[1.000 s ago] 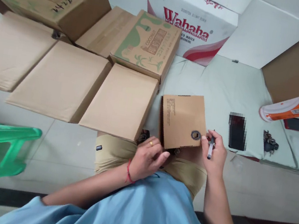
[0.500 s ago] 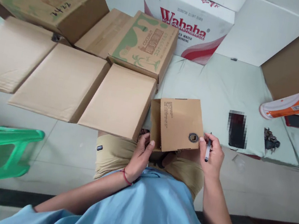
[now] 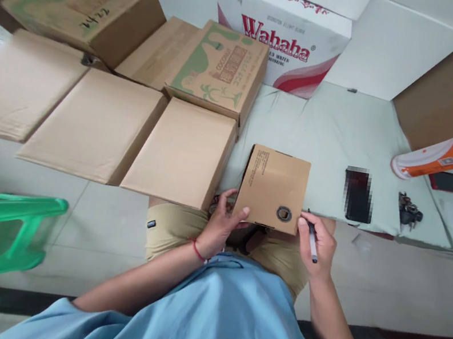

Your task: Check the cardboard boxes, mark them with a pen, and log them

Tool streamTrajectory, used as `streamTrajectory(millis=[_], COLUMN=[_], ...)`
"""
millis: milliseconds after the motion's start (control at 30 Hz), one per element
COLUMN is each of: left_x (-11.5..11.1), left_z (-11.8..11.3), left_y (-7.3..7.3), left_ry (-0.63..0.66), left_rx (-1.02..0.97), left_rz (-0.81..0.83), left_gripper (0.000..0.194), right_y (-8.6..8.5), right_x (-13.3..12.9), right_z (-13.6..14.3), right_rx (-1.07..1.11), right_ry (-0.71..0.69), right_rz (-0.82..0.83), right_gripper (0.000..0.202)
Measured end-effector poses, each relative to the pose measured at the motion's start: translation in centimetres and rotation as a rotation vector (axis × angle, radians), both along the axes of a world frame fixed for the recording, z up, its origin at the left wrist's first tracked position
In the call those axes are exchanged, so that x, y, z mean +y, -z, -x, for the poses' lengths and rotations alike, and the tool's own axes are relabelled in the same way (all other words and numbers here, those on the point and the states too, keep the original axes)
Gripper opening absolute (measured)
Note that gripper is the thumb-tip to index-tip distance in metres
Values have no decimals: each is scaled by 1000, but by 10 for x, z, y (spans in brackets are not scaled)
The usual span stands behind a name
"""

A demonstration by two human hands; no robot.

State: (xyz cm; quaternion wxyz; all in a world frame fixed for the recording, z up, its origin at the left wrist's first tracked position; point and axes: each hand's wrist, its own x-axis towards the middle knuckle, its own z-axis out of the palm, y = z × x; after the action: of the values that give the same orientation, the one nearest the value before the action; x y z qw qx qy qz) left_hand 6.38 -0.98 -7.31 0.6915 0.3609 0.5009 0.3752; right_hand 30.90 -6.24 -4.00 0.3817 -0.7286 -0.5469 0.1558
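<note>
A small brown cardboard box (image 3: 278, 184) with printed lines and a dark round mark faces up at the front edge of the cloth-covered table. My left hand (image 3: 223, 224) grips its lower left corner, thumb on the top face and fingers at the left side. At the lower right corner, my right hand (image 3: 318, 244) touches the box with its thumb and forefinger side. A pen (image 3: 312, 242) is held in that same hand, pointing down and slightly right. Just left of the small box lies a larger plain carton (image 3: 184, 151).
More cartons (image 3: 95, 124) line the left, with printed boxes (image 3: 215, 69) behind. A Wahaha box (image 3: 280, 42) stands at the back. On the right are a phone (image 3: 358, 196), keys (image 3: 409, 213), an orange bottle (image 3: 450, 152) and a dark red-edged object (image 3: 449, 182). A green stool (image 3: 23, 240) stands left.
The small box has turned and its open left flap has swung out of sight. My left hand has moved right with it. The pen has tilted in my right hand.
</note>
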Motion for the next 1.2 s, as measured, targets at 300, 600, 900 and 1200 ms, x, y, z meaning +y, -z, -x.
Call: streamTrajectory(millis=[300, 600, 900, 1200], left_x=[-9, -18, -8, -9], left_z=[7, 1, -17, -7], left_y=[-13, -21, -12, 2], left_ry=[-77, -132, -143, -36], left_rx=[-96, -144, -205, -160], left_rz=[53, 76, 66, 10], left_gripper=[84, 84, 93, 112], right_y=[13, 16, 21, 10], right_x=[99, 139, 52, 84], right_z=[-80, -102, -133, -160], right_rx=[-402, -467, -464, -424], right_ry=[-74, -68, 483, 512], right_rz=[102, 133, 513, 668], right_gripper=[37, 73, 109, 90])
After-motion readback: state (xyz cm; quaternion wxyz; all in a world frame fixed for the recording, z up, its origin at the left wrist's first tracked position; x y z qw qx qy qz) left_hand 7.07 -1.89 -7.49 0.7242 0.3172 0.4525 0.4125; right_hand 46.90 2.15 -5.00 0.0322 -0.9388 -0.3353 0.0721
